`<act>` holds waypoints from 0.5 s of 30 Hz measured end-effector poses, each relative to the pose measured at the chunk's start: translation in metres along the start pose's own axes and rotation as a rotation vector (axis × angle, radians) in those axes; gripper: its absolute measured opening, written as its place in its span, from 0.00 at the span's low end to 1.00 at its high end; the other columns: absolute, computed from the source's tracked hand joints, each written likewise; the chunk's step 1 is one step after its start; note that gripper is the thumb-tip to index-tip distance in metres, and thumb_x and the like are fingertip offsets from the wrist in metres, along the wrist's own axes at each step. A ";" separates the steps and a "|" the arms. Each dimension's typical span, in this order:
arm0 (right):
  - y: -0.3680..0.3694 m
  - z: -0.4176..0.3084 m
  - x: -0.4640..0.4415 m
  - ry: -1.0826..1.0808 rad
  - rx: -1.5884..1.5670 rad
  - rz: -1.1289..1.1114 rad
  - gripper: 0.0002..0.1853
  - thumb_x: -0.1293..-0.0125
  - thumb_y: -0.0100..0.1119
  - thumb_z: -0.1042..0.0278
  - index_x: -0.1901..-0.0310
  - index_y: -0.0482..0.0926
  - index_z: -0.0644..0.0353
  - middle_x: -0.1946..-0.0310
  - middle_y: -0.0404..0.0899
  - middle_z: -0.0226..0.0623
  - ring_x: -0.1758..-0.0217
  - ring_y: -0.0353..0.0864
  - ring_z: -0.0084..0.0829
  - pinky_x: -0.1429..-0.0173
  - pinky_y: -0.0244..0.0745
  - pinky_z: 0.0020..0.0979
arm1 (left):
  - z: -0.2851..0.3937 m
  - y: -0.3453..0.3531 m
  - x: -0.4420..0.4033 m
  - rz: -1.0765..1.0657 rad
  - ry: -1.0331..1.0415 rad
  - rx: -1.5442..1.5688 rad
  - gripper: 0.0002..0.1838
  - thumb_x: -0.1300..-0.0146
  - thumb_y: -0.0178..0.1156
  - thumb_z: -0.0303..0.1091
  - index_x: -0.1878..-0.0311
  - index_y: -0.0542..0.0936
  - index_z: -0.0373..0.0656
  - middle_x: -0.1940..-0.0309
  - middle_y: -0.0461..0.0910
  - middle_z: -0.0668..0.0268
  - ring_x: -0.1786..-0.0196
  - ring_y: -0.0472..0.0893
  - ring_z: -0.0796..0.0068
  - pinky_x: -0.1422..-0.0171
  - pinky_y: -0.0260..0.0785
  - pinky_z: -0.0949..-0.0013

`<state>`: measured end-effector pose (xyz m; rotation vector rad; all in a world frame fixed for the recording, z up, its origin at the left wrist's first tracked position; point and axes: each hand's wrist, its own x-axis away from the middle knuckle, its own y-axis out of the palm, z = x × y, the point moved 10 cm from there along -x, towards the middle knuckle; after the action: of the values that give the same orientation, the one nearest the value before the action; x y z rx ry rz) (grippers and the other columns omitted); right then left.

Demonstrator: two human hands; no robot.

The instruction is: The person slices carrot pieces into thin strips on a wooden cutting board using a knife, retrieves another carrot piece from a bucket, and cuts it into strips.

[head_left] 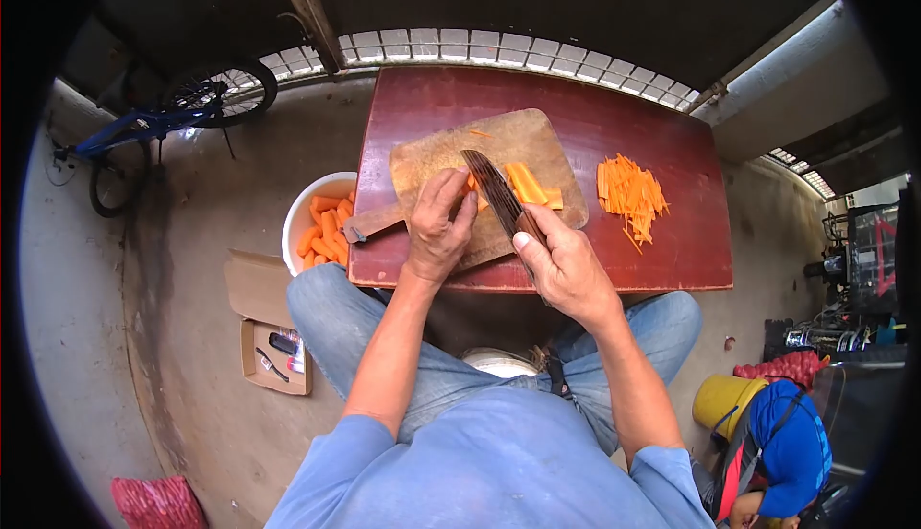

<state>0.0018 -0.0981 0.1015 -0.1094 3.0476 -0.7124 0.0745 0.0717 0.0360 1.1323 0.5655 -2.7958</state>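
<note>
In my right hand (568, 265) is a knife (494, 184) with a dark, streaked blade, its tip pointing up and left over the wooden cutting board (537, 131). My left hand (443, 225) is closed at the board's left part, fingertips and thumb against a carrot piece (471, 183) beside the blade; the fingers hide much of it. Right of the knife lie cut carrot slices (526, 184). Thin carrot shreds (480, 133) rest near the board's top. A heap of carrot sticks (630, 193) is on the red table (686, 150) to the right.
A white bucket (291, 227) of peeled carrots (329, 232) stands left of the table. An open cardboard box (251, 337) sits on the floor. A blue bicycle (144, 126) leans at the far left. At lower right, a person in blue (791, 433) bends near a yellow bucket (724, 399).
</note>
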 end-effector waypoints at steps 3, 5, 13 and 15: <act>0.001 0.001 -0.005 0.026 -0.016 -0.026 0.15 0.15 0.58 0.68 0.37 0.77 0.69 0.67 0.80 0.53 0.63 0.84 0.48 0.52 0.79 0.46 | -0.003 0.000 0.001 0.001 -0.013 0.010 0.23 0.32 0.75 0.21 0.34 0.87 0.37 0.41 0.87 0.51 0.42 0.88 0.52 0.38 0.84 0.58; 0.003 0.004 -0.007 0.036 -0.028 -0.047 0.13 0.15 0.57 0.68 0.39 0.77 0.68 0.68 0.79 0.51 0.64 0.82 0.46 0.53 0.78 0.47 | -0.006 0.000 0.003 -0.012 -0.042 0.018 0.23 0.31 0.75 0.21 0.33 0.87 0.36 0.39 0.88 0.51 0.39 0.89 0.52 0.34 0.82 0.58; 0.010 0.007 -0.017 0.081 0.018 -0.069 0.13 0.16 0.57 0.66 0.41 0.76 0.68 0.61 0.82 0.62 0.56 0.87 0.60 0.49 0.78 0.54 | -0.008 0.001 0.003 0.000 -0.050 0.036 0.23 0.32 0.75 0.20 0.34 0.88 0.36 0.40 0.87 0.50 0.42 0.88 0.50 0.37 0.83 0.56; 0.015 0.011 -0.019 0.058 0.054 -0.060 0.14 0.16 0.57 0.66 0.39 0.76 0.68 0.59 0.83 0.62 0.53 0.88 0.61 0.47 0.79 0.53 | -0.007 0.000 0.003 -0.003 -0.037 0.025 0.23 0.32 0.75 0.20 0.34 0.88 0.36 0.40 0.87 0.50 0.42 0.88 0.50 0.36 0.83 0.56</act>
<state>0.0199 -0.0878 0.0851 -0.1831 3.0893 -0.8152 0.0769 0.0745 0.0294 1.0833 0.5306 -2.8273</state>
